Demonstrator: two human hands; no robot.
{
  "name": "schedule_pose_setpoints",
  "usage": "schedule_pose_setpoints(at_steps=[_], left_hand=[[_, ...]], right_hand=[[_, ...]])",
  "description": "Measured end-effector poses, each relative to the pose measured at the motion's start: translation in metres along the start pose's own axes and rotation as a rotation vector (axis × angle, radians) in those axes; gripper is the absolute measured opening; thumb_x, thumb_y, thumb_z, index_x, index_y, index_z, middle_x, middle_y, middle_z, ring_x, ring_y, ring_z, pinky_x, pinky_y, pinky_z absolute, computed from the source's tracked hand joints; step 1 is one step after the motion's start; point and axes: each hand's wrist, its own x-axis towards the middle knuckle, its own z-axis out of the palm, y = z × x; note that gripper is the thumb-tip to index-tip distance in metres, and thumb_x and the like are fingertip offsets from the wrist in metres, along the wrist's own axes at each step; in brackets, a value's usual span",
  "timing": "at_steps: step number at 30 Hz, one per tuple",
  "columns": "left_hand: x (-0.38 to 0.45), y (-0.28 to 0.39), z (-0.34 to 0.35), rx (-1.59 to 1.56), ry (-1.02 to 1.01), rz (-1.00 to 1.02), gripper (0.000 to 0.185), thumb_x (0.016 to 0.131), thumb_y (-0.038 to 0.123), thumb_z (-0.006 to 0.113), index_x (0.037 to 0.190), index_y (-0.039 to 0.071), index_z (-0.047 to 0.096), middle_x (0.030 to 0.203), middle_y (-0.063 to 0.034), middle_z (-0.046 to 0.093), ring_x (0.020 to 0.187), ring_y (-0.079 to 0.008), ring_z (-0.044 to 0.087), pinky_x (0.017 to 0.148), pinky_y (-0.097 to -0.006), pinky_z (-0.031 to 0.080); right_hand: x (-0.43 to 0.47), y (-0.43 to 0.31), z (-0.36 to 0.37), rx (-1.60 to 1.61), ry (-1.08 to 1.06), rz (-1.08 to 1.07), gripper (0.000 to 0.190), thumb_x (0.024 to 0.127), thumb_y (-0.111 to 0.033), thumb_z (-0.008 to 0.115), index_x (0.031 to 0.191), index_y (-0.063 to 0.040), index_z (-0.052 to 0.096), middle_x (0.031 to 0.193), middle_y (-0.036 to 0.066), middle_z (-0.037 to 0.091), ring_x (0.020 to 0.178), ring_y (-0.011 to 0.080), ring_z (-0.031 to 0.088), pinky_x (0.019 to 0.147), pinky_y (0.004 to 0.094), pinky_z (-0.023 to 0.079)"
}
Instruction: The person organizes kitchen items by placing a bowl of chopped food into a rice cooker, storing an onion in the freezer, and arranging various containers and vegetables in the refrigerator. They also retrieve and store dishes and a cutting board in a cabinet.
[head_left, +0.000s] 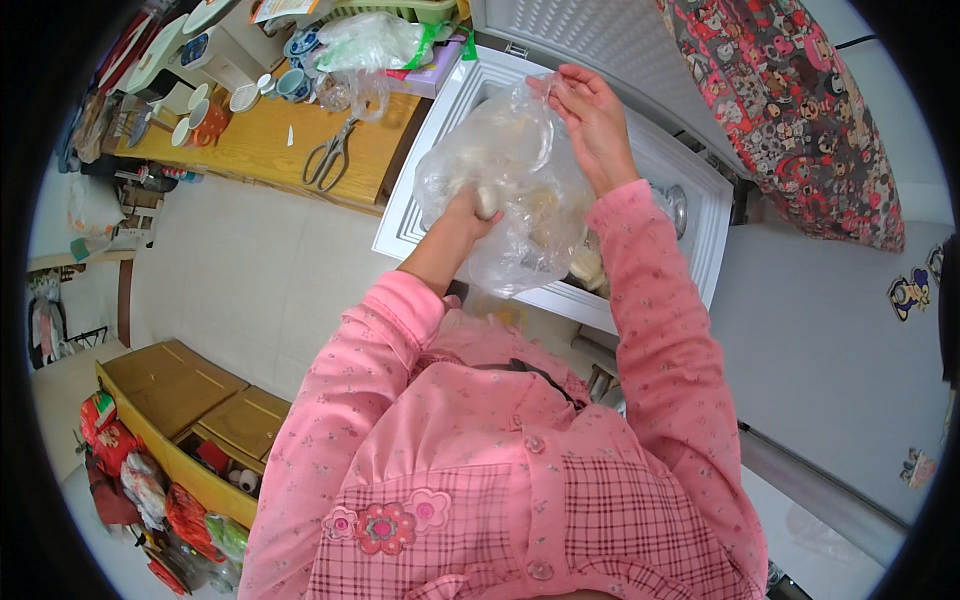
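A large clear plastic bag (517, 247) hangs over an open chest freezer (401, 244). Pale, rounded food pieces show blurrily through its film. My left hand (461, 217) grips a smooth white food piece (487, 201) at the near left side of the bag; whether bag film lies between them I cannot tell. With thumb and fingertips, my right hand (596, 120) pinches the bag's upper edge at the far side. Beneath my right forearm, more pale food (589, 268) lies in the freezer. A shiny metal item (677, 210) is partly visible to its right.
Left of the freezer stands a wooden table (255, 161) with scissors (328, 156), an orange mug (208, 122), a blue-green cup (292, 85) and a plastic bag (375, 41). The raised freezer lid (600, 45) stands behind, near a patterned cloth (795, 112). A grey refrigerator (810, 337) is at right.
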Motion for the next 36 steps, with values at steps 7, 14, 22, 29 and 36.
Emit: schedule_pose_setpoints(at_steps=[7,14,22,29,36], left_hand=[[-0.070,0.012,-0.037,0.449,-0.395,0.108,0.044,0.087,0.029,0.066,0.119,0.002,0.053,0.115,-0.0105,0.054,0.102,-0.0185,0.055,0.081,-0.0305,0.049],[-0.114,0.064,-0.026,1.059,-0.256,1.476,0.078,0.061,0.024,0.086,0.127,0.001,0.052,0.143,-0.0177,0.040,0.128,-0.0280,0.042,0.103,-0.0402,0.036],[-0.058,0.078,0.067,0.891,-0.795,0.812,0.032,0.094,0.024,0.051,0.119,0.005,0.056,0.128,-0.0111,0.056,0.131,-0.0234,0.039,0.110,-0.0365,0.027],[-0.057,0.106,0.059,0.643,-0.983,0.542,0.041,0.094,0.042,0.047,0.116,0.007,0.051,0.079,-0.0016,0.054,0.065,-0.0092,0.047,0.063,-0.0217,0.040],[-0.113,0.078,0.062,1.046,-1.057,0.403,0.037,0.085,0.023,0.060,0.118,0.008,0.058,0.108,-0.0031,0.064,0.082,-0.0133,0.058,0.067,-0.0236,0.044]], right_hand=[[-0.014,-0.011,-0.031,-0.097,-0.021,-0.073,0.028,0.089,0.002,0.056,0.117,0.002,0.050,0.111,0.011,0.056,0.105,0.0196,0.059,0.088,0.0277,0.047],[-0.058,-0.020,-0.042,-0.225,-0.167,-0.122,0.034,0.084,0.006,0.056,0.117,0.003,0.049,0.117,0.012,0.055,0.102,0.0184,0.060,0.089,0.0297,0.047],[-0.166,-0.008,-0.012,-0.959,0.031,-0.461,0.064,0.077,-0.005,0.067,0.136,-0.007,0.041,0.133,0.010,0.049,0.114,0.0212,0.054,0.105,0.0398,0.034],[-0.265,0.004,-0.091,-1.574,-0.557,0.183,0.060,0.074,-0.008,0.067,0.131,-0.007,0.048,0.123,0.013,0.053,0.112,0.0296,0.049,0.103,0.0442,0.033],[-0.203,-0.083,-0.118,-1.815,-0.236,-0.262,0.036,0.071,0.004,0.055,0.106,-0.003,0.058,0.105,0.010,0.055,0.105,0.0272,0.051,0.094,0.0379,0.039]])
